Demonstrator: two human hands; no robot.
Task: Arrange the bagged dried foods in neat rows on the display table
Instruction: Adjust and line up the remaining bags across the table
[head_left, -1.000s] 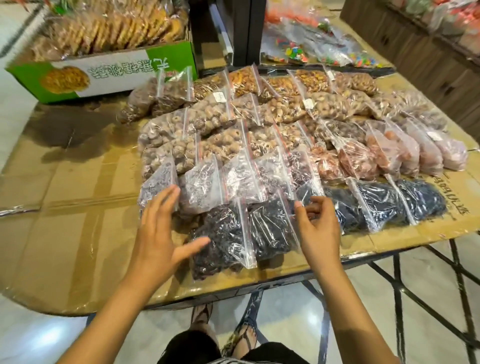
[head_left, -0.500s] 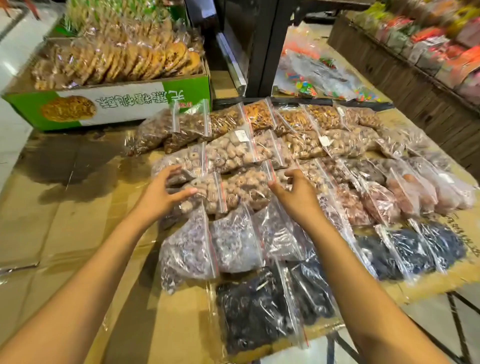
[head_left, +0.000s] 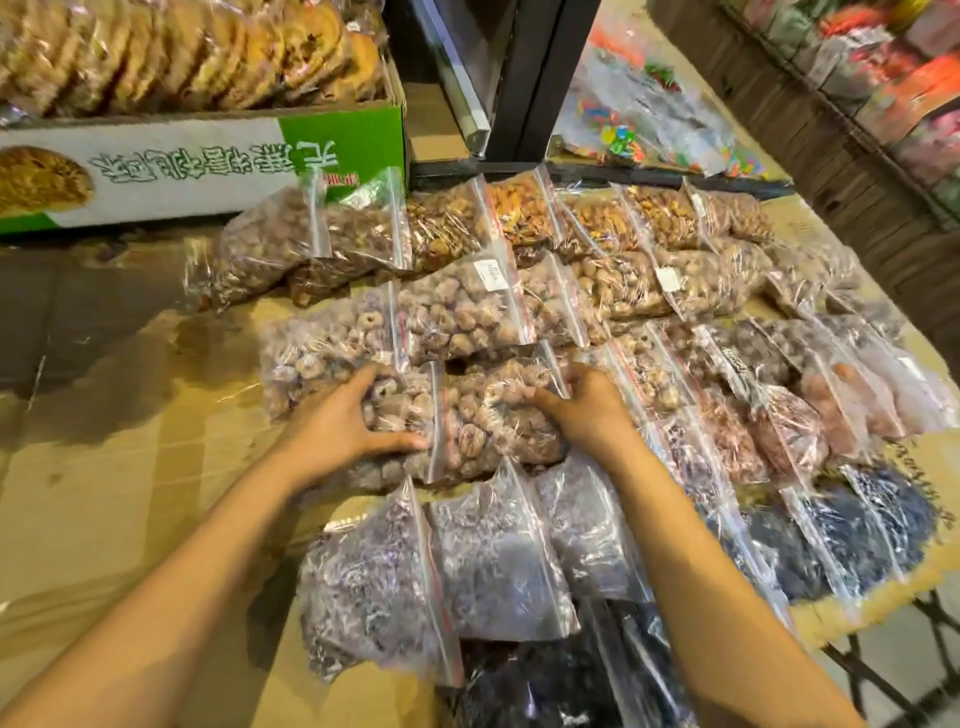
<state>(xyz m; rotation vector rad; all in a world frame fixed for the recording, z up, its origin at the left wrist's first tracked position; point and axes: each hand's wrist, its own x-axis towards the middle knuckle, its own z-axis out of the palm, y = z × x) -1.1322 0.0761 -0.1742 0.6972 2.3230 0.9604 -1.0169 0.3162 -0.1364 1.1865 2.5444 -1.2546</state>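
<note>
Nearest, 3 crinkly clear plastic zip bags of purple-grey dried shreds (head_left: 498, 561) lie side by side on the tan cardboard-covered display table (head_left: 130, 467). Beyond them, the left hand (head_left: 337, 431) curls round 1 clear bag of lumpy tan dried rings (head_left: 400, 410); the right hand (head_left: 587, 410) grips its matching neighbour bag (head_left: 498, 421). Farthest, 1 green-and-white cardboard box (head_left: 208, 166) holds ridged round biscuits (head_left: 208, 52).

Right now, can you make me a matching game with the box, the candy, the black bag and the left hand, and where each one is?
Things: 1 box; 2 candy; 3 black bag; 4 left hand.
Places: A nearest row; B gripping a pale fruit bag; C far left; D right of the post.
Pairs: 1-C; 2-D; 3-A; 4-B.
</note>
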